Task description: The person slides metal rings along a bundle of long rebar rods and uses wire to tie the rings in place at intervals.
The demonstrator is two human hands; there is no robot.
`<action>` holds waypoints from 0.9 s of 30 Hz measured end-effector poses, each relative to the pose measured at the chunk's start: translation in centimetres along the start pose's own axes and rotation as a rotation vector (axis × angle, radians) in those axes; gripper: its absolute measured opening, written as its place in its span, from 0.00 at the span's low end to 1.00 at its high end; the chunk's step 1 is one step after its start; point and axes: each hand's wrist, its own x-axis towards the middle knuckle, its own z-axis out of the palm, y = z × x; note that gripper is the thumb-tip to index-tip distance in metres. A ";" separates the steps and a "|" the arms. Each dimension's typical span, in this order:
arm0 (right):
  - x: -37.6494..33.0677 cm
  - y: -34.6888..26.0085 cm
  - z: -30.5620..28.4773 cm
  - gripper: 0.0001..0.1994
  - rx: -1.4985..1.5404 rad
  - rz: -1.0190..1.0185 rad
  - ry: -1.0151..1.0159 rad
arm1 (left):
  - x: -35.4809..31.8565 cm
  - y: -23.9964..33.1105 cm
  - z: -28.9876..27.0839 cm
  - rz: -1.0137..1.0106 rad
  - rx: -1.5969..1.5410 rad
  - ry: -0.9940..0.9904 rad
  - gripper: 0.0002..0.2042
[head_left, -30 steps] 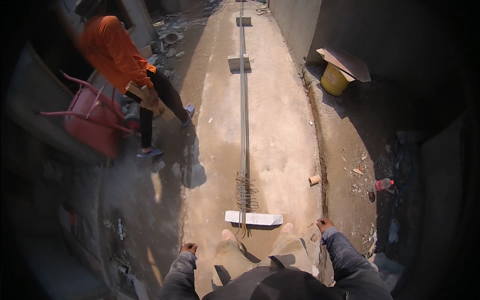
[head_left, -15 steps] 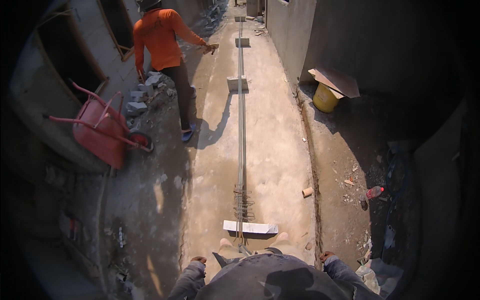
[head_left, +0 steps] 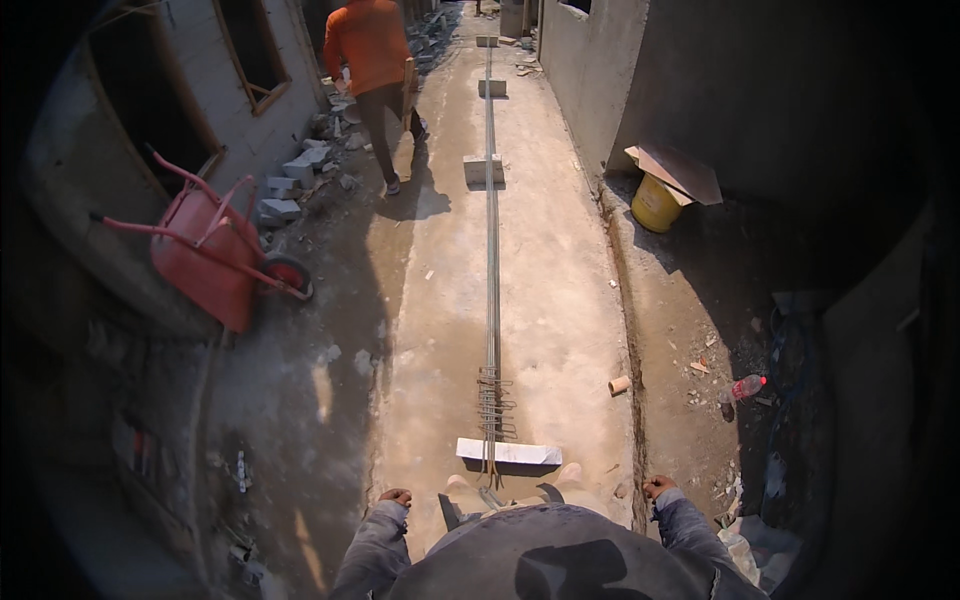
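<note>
My left hand (head_left: 397, 496) hangs beside my body with its fingers curled in. On the other side my right hand (head_left: 659, 487) is also curled; whether either holds anything small is hidden. Between and ahead of them, long thin steel bars (head_left: 491, 260) run away along the concrete path. Their near ends rest across a white block (head_left: 508, 452) just in front of my feet. Several bent wire stirrups (head_left: 492, 408) are bunched around the bars near this end. Neither hand touches the bars.
Grey blocks (head_left: 473, 171) prop the bars farther along. A red wheelbarrow (head_left: 205, 250) leans by the left wall. A co-worker in orange (head_left: 368, 45) walks at the far left. At right are a yellow bucket (head_left: 655, 205) under boards, a plastic bottle (head_left: 746, 387) and a short tube (head_left: 619, 385).
The co-worker has moved farther away along the left side of the path. My view has shifted slightly; my hands stay at my sides, and the bars lie as before.
</note>
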 end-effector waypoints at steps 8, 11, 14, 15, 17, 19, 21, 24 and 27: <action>-5.6 1.2 8.7 0.08 -0.079 -0.007 -0.028 | 4.0 -3.0 -12.2 0.048 0.087 -0.091 0.11; -7.8 0.5 14.9 0.09 0.105 0.037 -0.111 | 4.6 -6.3 -19.2 0.060 -0.041 0.011 0.09; -7.8 2.5 19.3 0.09 0.104 0.057 -0.217 | 3.1 -6.9 -21.6 0.060 -0.028 0.028 0.05; -6.0 3.0 20.9 0.09 0.069 0.031 -0.265 | 3.7 -8.5 -22.8 0.085 -0.024 0.042 0.05; -5.3 4.3 23.2 0.08 -0.093 0.115 -0.304 | 2.6 -9.5 -24.0 0.039 -0.076 0.034 0.06; -4.3 3.2 23.8 0.06 -0.165 0.044 -0.344 | 0.3 -10.6 -24.3 -0.067 -0.155 -0.045 0.06; -10.2 -8.4 28.1 0.05 0.025 0.192 -0.176 | -3.8 -13.3 -29.1 -0.213 -0.123 -0.072 0.06; -7.0 -7.9 30.1 0.10 0.176 0.028 -0.201 | -0.6 -12.8 -29.6 -0.317 -0.189 -0.189 0.06; -5.6 -11.5 32.4 0.13 -0.124 -0.165 -0.225 | 3.9 -10.0 -33.1 -0.325 -0.235 -0.157 0.06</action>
